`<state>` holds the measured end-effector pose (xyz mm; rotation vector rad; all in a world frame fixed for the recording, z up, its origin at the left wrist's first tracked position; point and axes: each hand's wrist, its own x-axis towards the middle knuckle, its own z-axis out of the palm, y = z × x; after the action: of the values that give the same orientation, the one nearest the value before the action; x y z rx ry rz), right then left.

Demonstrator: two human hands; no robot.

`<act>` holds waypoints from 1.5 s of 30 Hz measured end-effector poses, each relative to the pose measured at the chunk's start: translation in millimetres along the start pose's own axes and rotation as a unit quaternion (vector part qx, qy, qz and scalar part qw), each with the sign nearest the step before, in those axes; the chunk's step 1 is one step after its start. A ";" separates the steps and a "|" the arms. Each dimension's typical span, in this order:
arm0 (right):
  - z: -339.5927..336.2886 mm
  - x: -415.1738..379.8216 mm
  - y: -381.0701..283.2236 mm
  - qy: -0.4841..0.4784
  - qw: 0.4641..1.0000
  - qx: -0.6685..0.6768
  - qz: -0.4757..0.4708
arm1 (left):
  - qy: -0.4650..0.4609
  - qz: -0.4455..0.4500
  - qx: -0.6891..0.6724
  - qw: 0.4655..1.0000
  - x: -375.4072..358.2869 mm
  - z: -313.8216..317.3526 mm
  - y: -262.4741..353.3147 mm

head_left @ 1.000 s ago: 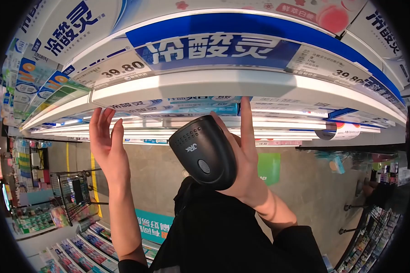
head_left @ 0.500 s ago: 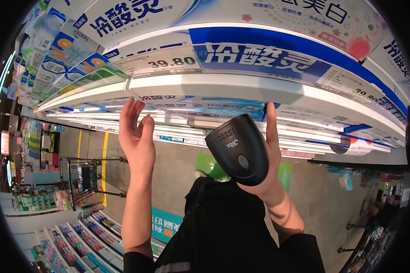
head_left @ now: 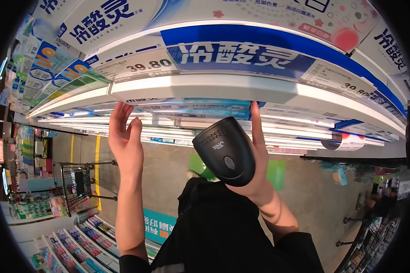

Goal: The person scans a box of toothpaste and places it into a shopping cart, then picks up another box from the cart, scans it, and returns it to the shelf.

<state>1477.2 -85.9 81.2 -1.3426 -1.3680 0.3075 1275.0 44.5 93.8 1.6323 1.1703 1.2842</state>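
A black handheld scanner [head_left: 224, 152] is in my right hand [head_left: 258, 159], which wraps round it from behind; the index finger stretches up to the end of a blue box. My left hand [head_left: 126, 141] is raised at the left, fingers apart and slightly curled, its fingertips at the underside of the shelf edge. Between the two hands lies a row of blue and white boxes [head_left: 214, 109] just under the white shelf edge [head_left: 205, 88]. Price labels [head_left: 150, 66] and a blue strip [head_left: 241, 58] run along that shelf.
Large white boxes [head_left: 109, 22] stand on the shelf above. More white shelves [head_left: 168, 134] lie below. A shopping cart [head_left: 75, 184] stands on the floor at the left. Slanted racks of packages [head_left: 82, 245] are at the lower left. Another person's leg [head_left: 373, 204] shows at the right.
Both hands, the scanner and the shelf have shifted left in the view. My right hand still holds the scanner, and my left hand keeps nearly the same pose.
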 end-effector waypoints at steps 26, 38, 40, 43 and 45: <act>-11.8 -60.2 20.5 -0.034 0.998 0.017 0.040 | 0.032 0.019 0.078 0.996 -19.3 -31.9 -12.9; 77.8 -177.0 87.4 -0.380 0.891 -0.156 0.194 | -0.069 -0.501 0.220 0.834 -417.6 -204.1 -252.7; 103.3 -199.7 97.1 -0.420 0.880 -0.143 0.168 | -0.089 -0.504 0.185 0.839 -512.5 -219.1 -295.0; 151.2 -218.7 106.6 -0.482 0.835 -0.206 0.169 | 0.055 -0.516 0.104 0.848 -520.3 -227.2 -249.9; 176.9 -233.2 103.4 -0.508 0.814 -0.208 0.188 | 0.099 -0.472 0.115 0.869 -532.3 -240.5 -271.8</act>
<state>1320.4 -155.5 -177.7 -1.9378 -2.1091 1.1832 939.5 -373.7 -263.4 0.8210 1.9638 0.6738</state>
